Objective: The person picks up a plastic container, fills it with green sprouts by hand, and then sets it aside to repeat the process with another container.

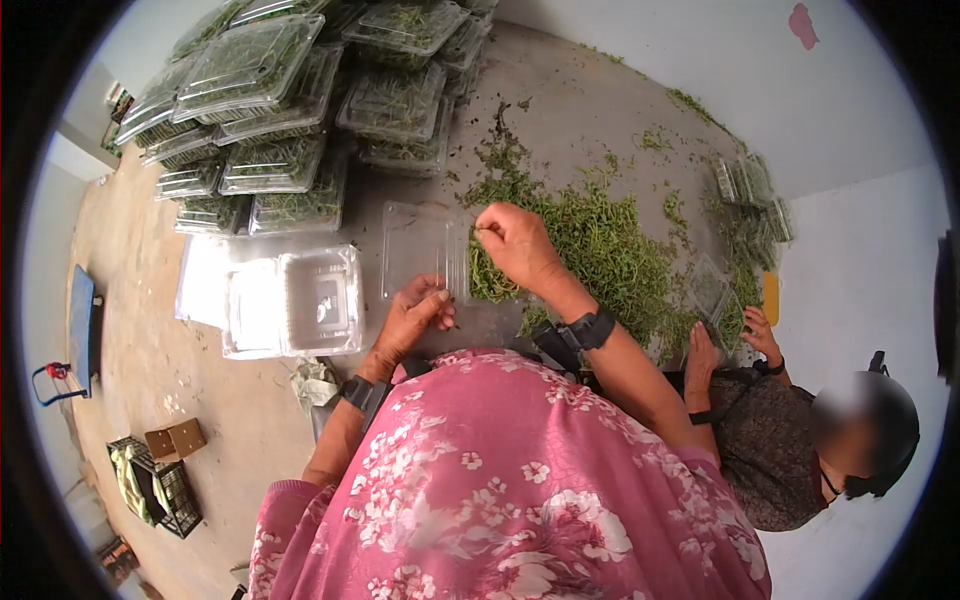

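Observation:
An open clear plastic clamshell box point(420, 245) lies on the table in front of me, its left half bare. Green leafy sprigs point(490, 275) fill the right side and meet the large loose pile of greens point(610, 240). Over the box's right part is my right hand point(520, 245), its fingers curled into a pinch; whatever is between them is too small to name. My left hand point(418, 308) is closed at the near edge of the box. A small dark bit shows by its fingertips, but I cannot make out what it is.
Stacks of filled clamshells point(270, 130) stand at the back left. Open clamshells point(290, 305) lie to the left. A co-worker point(765, 440) at the right handles another box point(712, 290). On the floor are a black crate point(180, 500) and a blue cart point(82, 330).

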A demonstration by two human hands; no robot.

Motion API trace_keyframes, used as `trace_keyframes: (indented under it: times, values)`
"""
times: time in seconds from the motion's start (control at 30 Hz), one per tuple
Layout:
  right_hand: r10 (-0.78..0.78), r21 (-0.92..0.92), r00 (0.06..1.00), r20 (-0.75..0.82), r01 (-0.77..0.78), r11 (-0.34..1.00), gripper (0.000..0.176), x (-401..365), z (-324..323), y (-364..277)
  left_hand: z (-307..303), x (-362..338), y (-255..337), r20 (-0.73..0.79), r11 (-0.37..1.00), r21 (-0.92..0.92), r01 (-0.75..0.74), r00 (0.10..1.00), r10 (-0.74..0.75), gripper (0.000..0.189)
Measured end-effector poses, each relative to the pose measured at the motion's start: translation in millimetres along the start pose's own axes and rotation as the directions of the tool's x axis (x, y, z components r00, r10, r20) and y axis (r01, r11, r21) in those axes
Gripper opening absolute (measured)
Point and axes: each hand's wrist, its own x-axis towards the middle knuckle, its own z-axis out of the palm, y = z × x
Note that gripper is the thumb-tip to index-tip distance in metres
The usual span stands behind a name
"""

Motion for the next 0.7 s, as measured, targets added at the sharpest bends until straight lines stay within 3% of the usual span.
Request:
trace_keyframes:
  times: [0.13, 0.23, 0.33, 0.43, 0.53, 0.7]
  values:
    - [0.115, 0.086, 0.993, -0.017, -0.113, 0.99, 0.009, -4.2, -25.1, -24.0, 0.5, 0.8, 1.1, -0.006, 1.0, -0.013, 0.016, 1.0, -0.016, 0.034]
    - [0.092, 0.084, 0.995, -0.025, -0.09, 0.992, 0.009, -13.8, -32.4, -34.0, 0.0, 1.1, 0.8, -0.003, 1.0, -0.014, 0.019, 1.0, -0.019, 0.034]
    - [-0.067, -0.082, 0.997, -0.048, 0.063, 0.995, 0.007, -27.5, -25.3, -22.1, -0.4, 1.6, 1.4, 0.004, 1.0, -0.017, 0.022, 1.0, -0.022, 0.034]
    - [-0.154, -0.297, 0.98, 0.128, 0.186, 0.937, 0.008, -46.3, -10.7, 6.6, -0.5, 1.6, 2.6, 0.009, 1.0, -0.019, 0.022, 1.0, -0.022, 0.035]
    - [-0.108, -0.335, 0.953, 0.284, 0.205, 0.92, 0.011, -62.8, -7.4, 12.7, -1.6, 1.2, 2.3, 0.013, 1.0, -0.022, 0.019, 1.0, -0.019, 0.036]
    - [-0.14, -0.325, 0.964, 0.225, 0.21, 0.922, 0.014, -57.1, -14.4, 2.4, -1.5, 2.4, 1.7, 0.013, 0.999, -0.026, 0.031, 0.999, -0.031, 0.036]
